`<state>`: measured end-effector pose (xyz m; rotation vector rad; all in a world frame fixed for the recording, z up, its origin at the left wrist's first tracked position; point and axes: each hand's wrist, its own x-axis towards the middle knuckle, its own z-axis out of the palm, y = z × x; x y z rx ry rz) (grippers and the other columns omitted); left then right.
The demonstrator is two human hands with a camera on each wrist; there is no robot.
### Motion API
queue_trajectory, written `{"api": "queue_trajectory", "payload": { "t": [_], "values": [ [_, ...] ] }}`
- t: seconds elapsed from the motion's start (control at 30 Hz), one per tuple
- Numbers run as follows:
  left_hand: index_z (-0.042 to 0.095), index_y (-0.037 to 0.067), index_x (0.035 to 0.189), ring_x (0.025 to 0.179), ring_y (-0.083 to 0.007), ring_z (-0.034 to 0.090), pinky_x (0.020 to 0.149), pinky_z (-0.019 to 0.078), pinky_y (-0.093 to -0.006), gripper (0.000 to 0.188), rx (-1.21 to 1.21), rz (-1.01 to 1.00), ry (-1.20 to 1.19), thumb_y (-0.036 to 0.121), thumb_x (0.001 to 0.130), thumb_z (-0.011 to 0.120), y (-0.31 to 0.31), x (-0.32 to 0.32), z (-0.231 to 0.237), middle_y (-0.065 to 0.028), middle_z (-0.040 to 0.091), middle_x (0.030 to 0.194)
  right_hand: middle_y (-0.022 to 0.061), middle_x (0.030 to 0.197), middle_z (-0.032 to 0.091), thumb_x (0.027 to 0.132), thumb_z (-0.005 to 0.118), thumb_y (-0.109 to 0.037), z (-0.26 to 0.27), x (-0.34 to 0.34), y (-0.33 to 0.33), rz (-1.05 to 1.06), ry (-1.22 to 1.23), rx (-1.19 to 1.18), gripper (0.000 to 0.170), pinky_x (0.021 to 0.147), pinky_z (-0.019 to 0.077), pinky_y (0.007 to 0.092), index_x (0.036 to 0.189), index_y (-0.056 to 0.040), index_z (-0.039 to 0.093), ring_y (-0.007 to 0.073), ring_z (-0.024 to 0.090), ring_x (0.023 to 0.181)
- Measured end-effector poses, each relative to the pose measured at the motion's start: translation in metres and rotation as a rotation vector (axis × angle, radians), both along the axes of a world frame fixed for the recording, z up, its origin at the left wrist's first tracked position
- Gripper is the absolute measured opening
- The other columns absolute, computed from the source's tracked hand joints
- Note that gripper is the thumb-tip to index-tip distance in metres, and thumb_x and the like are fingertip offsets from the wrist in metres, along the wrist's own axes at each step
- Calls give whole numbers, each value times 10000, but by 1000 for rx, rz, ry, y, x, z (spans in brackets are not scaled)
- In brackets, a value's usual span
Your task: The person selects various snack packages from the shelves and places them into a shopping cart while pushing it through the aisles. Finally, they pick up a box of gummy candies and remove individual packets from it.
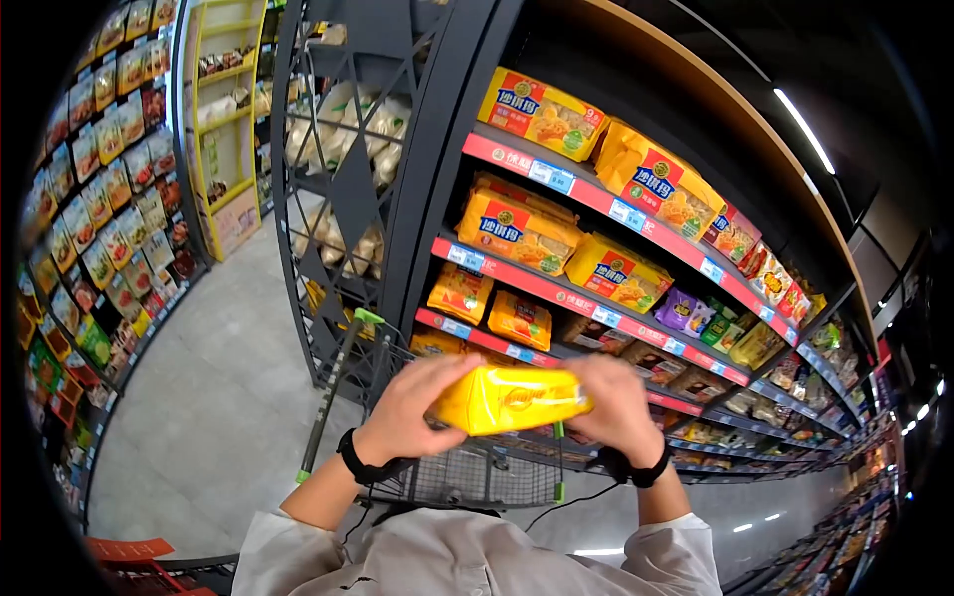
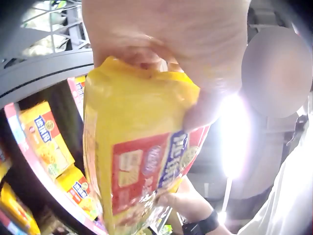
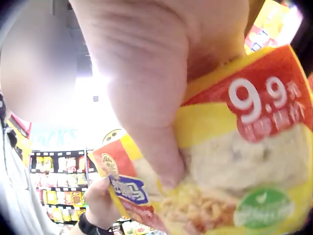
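Observation:
A yellow snack package [image 1: 517, 405] is held up in front of the body, between both hands. My left hand [image 1: 412, 407] grips its left end, with the thumb along the near side. The right hand [image 1: 616, 402] holds the other end and looks a little blurred. In the left wrist view, the package [image 2: 134, 117] shows a red panel and blue lettering beneath the left hand [image 2: 171, 44]. Its front in the right wrist view carries a red "9.9" price mark [image 3: 264, 105], and the right thumb [image 3: 164, 156] presses on it.
A shopping cart [image 1: 467, 477] with green trim stands just below the hands. Shelves ahead hold similar yellow packages [image 1: 522, 228] above red price strips [image 1: 596, 308]. A dark lattice side panel [image 1: 358, 199] stands at left, beside a grey aisle floor [image 1: 219, 348] and a packed display wall [image 1: 99, 189].

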<state>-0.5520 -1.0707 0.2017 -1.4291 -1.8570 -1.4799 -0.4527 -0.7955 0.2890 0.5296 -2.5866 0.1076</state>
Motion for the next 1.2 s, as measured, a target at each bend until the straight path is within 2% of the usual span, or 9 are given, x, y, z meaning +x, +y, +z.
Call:
{"api": "queue_trajectory", "payload": {
  "t": [0.13,0.27,0.4,0.5,0.73,0.83,0.97,1.07,1.2],
  "values": [
    [491,-2,1364,1279,-351,511,1072,402,-410,646,115,265,40,57,748,677,26,-12,40,-191,530,1381,61,1047,659,584,764,-15,44,-30,31,-101,707,117,517,892,438,418,1083,-108,662,274,607,973],
    [471,5,1384,1314,-360,477,1101,366,-416,605,59,322,67,70,806,640,42,-29,66,-199,488,1414,105,1079,655,621,805,-45,81,-94,60,-198,1071,-134,589,891,459,417,1183,-106,640,321,607,1025],
    [426,36,1429,1351,-368,432,1109,359,-403,641,-16,343,250,96,823,628,70,-66,121,-201,426,1467,139,1060,652,696,863,-170,103,-154,51,-56,1094,-508,605,855,482,426,1228,-70,592,343,610,986],
    [421,65,1439,1309,-386,450,1075,395,-430,642,-34,389,341,171,844,639,90,-101,149,-195,447,1437,147,1037,647,707,865,-220,112,-194,44,10,1129,-581,631,836,483,429,1244,-51,579,340,616,964],
    [336,108,1501,1372,-384,399,1109,376,-420,742,-163,411,251,147,823,636,124,-148,154,-193,367,1521,99,1119,630,762,804,-222,122,-258,49,-126,1027,-459,606,927,442,444,1311,-122,570,299,602,1030],
    [324,109,1508,1358,-380,418,1104,385,-413,755,-221,437,216,164,823,637,133,-165,153,-193,352,1535,72,1126,616,737,763,-116,121,-278,52,-230,934,-318,614,1045,371,469,1322,-158,581,263,571,1081],
    [346,58,1486,1281,-393,489,1040,445,-426,748,-235,496,265,208,819,648,143,-184,154,-214,360,1519,76,1168,620,722,783,-141,132,-298,60,-262,798,-213,613,1106,303,537,1308,-173,605,267,556,1139],
    [351,65,1487,1312,-401,457,1051,437,-430,745,-271,486,192,195,817,649,154,-197,155,-229,342,1524,87,1238,610,717,800,-175,144,-307,68,-200,755,-45,582,1125,271,558,1273,-161,631,280,511,1235],
    [355,94,1491,1401,-440,325,1141,328,-458,762,-180,680,408,166,803,674,174,-225,156,-262,278,1538,88,1349,557,724,827,-255,148,-310,76,-320,810,-58,541,1118,289,568,1234,-188,659,331,441,1314]
  ]
}}
